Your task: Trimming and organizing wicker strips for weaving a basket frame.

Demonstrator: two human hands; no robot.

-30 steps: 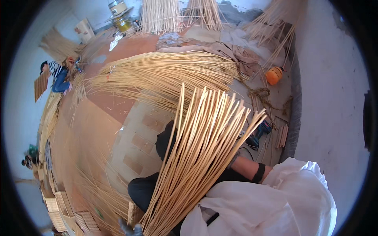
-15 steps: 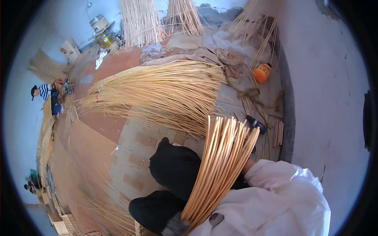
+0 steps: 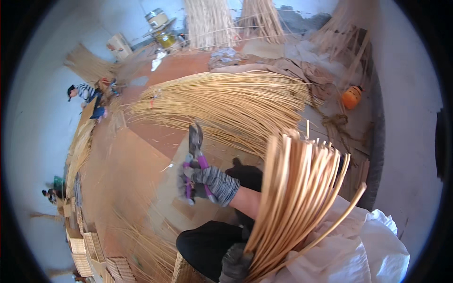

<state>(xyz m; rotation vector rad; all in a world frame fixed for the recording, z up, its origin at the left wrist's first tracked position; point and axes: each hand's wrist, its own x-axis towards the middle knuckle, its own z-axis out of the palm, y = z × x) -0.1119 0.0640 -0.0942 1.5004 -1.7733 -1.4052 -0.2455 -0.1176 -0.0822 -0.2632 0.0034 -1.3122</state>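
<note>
Across the floor, one broad sheaf of pale slender rods, lying flat beyond the person. Smaller bundle of tan rods, one, slanting up in front of the white-clad body, ends fanned at the top (a single rod splays out rightward). Orange container, rounded, far right. Purple-handled shears, blades upward, left of the bundle and apart from it. Right hand, grey-gloved, fingers closed round the shears' handles. Left hand, dark-gloved, clasped against the bundle's lower part.
</note>
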